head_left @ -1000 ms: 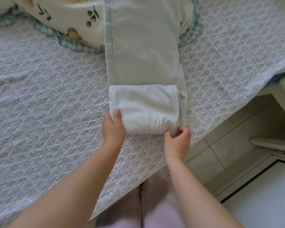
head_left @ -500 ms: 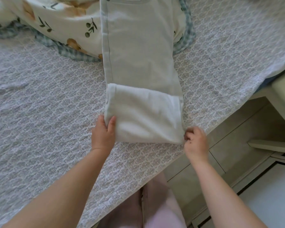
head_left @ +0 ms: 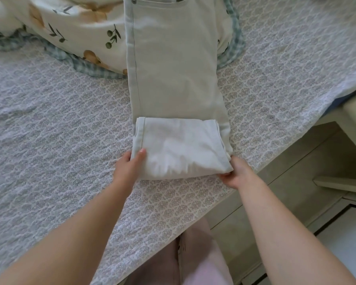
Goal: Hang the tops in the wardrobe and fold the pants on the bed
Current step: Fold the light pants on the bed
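Note:
Pale grey-green pants [head_left: 173, 64] lie lengthwise on the bed [head_left: 49, 130], the waistband at the far end resting on a quilt. The leg end is folded back into a thick wad [head_left: 179, 147] near the bed's front edge. My left hand [head_left: 130, 163] grips the wad's near left corner, thumb on top. My right hand [head_left: 234, 173] grips its near right corner from underneath. The wad's near edge is lifted slightly off the bedspread.
A floral quilt with a checked border [head_left: 74, 23] is bunched at the far left of the bed. The bed's edge runs diagonally at the right, with tiled floor [head_left: 286, 194] and pale furniture [head_left: 353, 112] beyond. My pink trouser legs [head_left: 185, 264] stand below.
The fold has been rolled a little further up the pants. My right hand has shifted from pinching beside the fold to gripping its corner, and my left hand stays at the left corner.

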Available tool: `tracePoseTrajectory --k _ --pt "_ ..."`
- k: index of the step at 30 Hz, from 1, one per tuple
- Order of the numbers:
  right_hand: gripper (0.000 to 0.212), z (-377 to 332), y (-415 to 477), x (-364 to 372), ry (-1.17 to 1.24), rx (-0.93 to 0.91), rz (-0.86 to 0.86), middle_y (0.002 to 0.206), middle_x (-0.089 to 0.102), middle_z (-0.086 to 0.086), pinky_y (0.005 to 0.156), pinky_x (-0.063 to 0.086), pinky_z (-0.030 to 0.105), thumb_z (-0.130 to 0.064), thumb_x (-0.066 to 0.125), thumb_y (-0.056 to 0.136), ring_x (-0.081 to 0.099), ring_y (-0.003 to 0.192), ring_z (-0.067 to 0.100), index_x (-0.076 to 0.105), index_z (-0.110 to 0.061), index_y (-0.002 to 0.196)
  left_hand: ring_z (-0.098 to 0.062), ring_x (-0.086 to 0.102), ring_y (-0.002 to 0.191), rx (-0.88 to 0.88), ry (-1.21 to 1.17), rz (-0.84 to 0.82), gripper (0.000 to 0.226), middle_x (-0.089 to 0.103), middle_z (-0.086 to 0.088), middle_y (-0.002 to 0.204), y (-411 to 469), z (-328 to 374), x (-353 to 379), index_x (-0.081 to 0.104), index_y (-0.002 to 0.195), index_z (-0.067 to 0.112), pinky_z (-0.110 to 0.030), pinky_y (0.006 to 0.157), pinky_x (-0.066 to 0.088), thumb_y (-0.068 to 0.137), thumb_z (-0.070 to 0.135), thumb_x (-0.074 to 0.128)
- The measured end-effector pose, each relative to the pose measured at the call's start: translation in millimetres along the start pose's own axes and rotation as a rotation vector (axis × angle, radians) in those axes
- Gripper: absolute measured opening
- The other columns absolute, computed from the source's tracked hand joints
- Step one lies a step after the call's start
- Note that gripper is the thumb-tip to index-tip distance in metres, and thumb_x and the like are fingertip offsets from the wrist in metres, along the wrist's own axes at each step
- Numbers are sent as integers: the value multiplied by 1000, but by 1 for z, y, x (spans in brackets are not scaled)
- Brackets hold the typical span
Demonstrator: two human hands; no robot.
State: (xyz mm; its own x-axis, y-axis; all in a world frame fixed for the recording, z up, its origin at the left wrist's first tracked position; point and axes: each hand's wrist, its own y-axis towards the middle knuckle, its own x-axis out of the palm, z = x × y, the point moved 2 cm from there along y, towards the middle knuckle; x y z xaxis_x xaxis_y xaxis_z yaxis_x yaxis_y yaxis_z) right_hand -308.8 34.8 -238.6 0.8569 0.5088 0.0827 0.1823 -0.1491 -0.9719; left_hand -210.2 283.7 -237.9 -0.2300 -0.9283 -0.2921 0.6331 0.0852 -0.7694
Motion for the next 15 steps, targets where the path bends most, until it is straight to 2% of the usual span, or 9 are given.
tracePoseTrajectory --k 2,4,7,8,10,11,13,15 --pt "29 -6 -4 8 -24 9 -101 48 58 -3 34 39 12 -14 43 97 52 37 8 58 -16 72 -23 63 95 -22 -79 -48 30 64 0 106 -1 3 -1 56 117 19 -41 83 53 91 34 60" --pt "25 -12 -4 13 -110 -22 -141 64 67 0 46 51 20 -20 49 95 64 53 13 64 -15 77 -20 64 90 31 -77 -49 25 65 2 102 -2 7 -4 57 112 18 -34 74 53 91 31 60" --pt "18 -24 -6 14 -170 -124 -138 74 70 2 57 55 26 -13 51 94 66 64 14 66 -14 85 -21 64 87 128 -113 -46 16 66 -2 100 -6 9 -8 60 103 18 -34 72 54 91 28 60" --pt "19 -29 -7 12 -219 -243 -116 76 71 2 59 56 27 -7 50 92 66 65 14 66 -14 84 -22 63 87 152 -119 -23 14 65 -4 99 -7 7 -8 60 101 18 -36 73 55 91 27 60" --pt "21 -30 -15 4 -496 -517 94 82 69 2 60 52 27 -1 51 89 62 68 14 65 -15 84 -21 63 86 173 -87 49 15 64 -3 97 -9 -1 -7 59 101 16 -36 70 54 91 27 60" --pt "19 -25 -14 0 -577 -553 185 82 67 2 56 49 25 0 51 88 59 67 13 63 -14 85 -21 63 86 166 -48 67 16 64 -2 96 -10 -5 -6 58 103 16 -35 70 54 92 27 60" --pt "17 -9 -1 -12 -644 -437 271 82 64 5 53 45 24 1 51 88 57 66 15 61 -13 89 -24 63 89 108 91 68 20 64 -4 98 -6 -17 -5 55 104 15 -42 76 54 91 30 60" --pt "9 -3 12 -22 -641 -302 277 94 66 12 64 51 31 -5 54 89 61 76 23 60 -12 87 -26 60 91 52 233 69 28 61 -6 104 0 -23 -5 51 109 13 -43 77 53 90 30 62"
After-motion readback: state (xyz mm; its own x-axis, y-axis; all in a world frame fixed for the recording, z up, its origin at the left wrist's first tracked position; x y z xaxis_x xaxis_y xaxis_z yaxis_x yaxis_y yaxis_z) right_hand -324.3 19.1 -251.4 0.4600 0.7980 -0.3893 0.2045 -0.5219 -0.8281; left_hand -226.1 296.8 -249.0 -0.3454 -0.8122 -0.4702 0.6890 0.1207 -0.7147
